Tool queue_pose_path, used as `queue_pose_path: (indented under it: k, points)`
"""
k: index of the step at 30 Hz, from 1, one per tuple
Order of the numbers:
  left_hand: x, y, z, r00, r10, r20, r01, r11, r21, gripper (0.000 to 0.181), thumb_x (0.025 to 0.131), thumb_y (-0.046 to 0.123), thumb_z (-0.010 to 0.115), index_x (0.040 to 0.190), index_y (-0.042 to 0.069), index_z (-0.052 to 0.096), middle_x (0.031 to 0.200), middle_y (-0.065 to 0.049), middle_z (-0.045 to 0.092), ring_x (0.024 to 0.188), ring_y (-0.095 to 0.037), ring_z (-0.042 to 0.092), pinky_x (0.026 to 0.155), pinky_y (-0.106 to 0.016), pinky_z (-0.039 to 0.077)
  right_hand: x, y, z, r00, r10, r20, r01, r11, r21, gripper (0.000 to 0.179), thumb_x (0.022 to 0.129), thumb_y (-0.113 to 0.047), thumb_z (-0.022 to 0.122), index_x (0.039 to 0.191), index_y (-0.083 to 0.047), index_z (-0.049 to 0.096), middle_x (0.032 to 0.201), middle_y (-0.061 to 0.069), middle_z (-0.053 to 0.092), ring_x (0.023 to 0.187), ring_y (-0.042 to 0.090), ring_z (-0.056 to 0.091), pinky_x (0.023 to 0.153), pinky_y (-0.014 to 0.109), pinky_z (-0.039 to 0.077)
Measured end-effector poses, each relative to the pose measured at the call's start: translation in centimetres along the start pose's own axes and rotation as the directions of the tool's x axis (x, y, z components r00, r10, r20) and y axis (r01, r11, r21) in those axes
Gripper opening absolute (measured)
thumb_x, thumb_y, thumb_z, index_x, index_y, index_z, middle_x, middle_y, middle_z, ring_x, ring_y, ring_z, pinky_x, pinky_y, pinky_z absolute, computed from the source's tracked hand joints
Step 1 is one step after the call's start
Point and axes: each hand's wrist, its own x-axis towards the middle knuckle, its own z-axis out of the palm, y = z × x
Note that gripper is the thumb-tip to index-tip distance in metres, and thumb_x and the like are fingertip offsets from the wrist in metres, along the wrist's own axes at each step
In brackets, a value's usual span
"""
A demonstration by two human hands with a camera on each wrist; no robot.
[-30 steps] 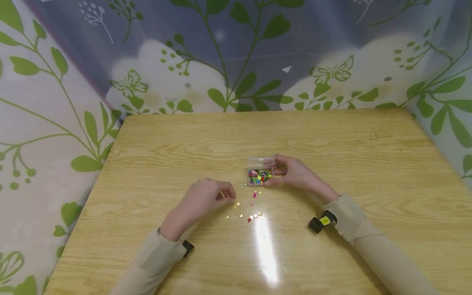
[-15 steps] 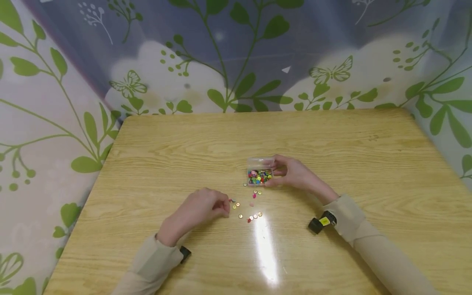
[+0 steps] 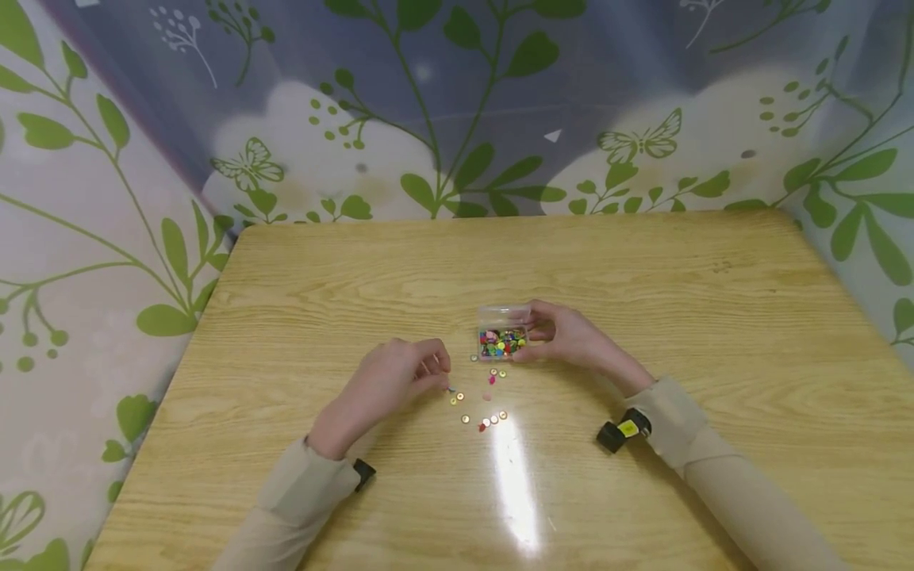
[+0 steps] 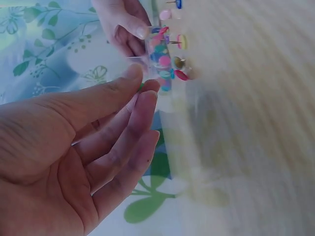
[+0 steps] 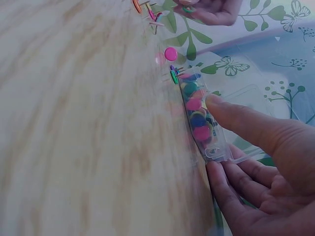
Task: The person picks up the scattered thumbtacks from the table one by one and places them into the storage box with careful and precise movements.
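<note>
My left hand [image 3: 385, 390] hovers left of the box, pinching a green thumbtack [image 4: 141, 87] between thumb and fingertip; the other fingers are loosely bent. At the middle of the table, my right hand [image 3: 574, 339] holds a small clear plastic box [image 5: 215, 153] from its right side, with the thumb on the front wall and fingers behind. Its transparent lid [image 3: 494, 316] stands raised at the back. Inside lies a pile of multicoloured thumbtacks [image 3: 503, 344]. Loose thumbtacks [image 3: 494, 419] are scattered on the wood in front of the box, including a pink one [image 5: 170, 54].
The wood-grain table [image 3: 343, 270] reaches back to a wall covering [image 3: 300, 151] with leaves and butterflies. A bright light reflection [image 3: 517, 492] lies on the near part of the tabletop. Black wrist cameras [image 3: 612, 436] hang from both cuffs.
My left hand dipped to the leftmost loose thumbtack, took it off the table, and has risen back toward the box. The right hand and box have stayed put.
</note>
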Motion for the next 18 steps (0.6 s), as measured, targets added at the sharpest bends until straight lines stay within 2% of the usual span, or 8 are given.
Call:
queue_pose_path:
  k: [8, 14, 18]
  points:
    - [2.2, 1.7, -0.3, 1.0, 0.026, -0.016, -0.025, 0.999, 0.03, 0.011, 0.088, 0.008, 0.078, 0.091, 0.018, 0.074, 0.08, 0.007, 0.073, 0.074, -0.007, 0.068, 0.063, -0.027, 0.052, 0.1, 0.1, 0.1, 1.0, -0.012, -0.001, 0.012, 0.999, 0.035, 0.063, 0.079, -0.012, 0.087, 0.134, -0.005, 0.058, 0.129, 0.02, 0.058, 0.123, 0.039, 0.061, 0.101, 0.042, 0.052]
    - [4.3, 2.7, 0.0, 0.997, 0.035, -0.071, -0.032, 0.998, 0.05, 0.009, 0.09, 0.013, 0.077, 0.095, 0.021, 0.078, 0.087, 0.005, 0.076, 0.076, -0.009, 0.07, 0.063, -0.026, 0.053, 0.1, 0.1, 0.1, 0.999, -0.032, 0.001, 0.032, 0.999, 0.029, 0.062, 0.08, -0.011, 0.087, 0.135, -0.004, 0.058, 0.129, 0.02, 0.059, 0.122, 0.038, 0.061, 0.102, 0.041, 0.051]
    - [5.4, 3.0, 0.4, 0.993, 0.054, -0.104, -0.047, 0.997, 0.068, 0.011, 0.092, 0.015, 0.075, 0.099, 0.022, 0.079, 0.083, 0.004, 0.075, 0.067, -0.008, 0.064, 0.058, -0.025, 0.048, 0.1, -0.1, 0.0, 0.999, -0.033, 0.005, 0.032, 0.999, 0.021, 0.062, 0.081, -0.012, 0.087, 0.135, -0.005, 0.058, 0.13, 0.019, 0.059, 0.124, 0.037, 0.06, 0.103, 0.041, 0.051]
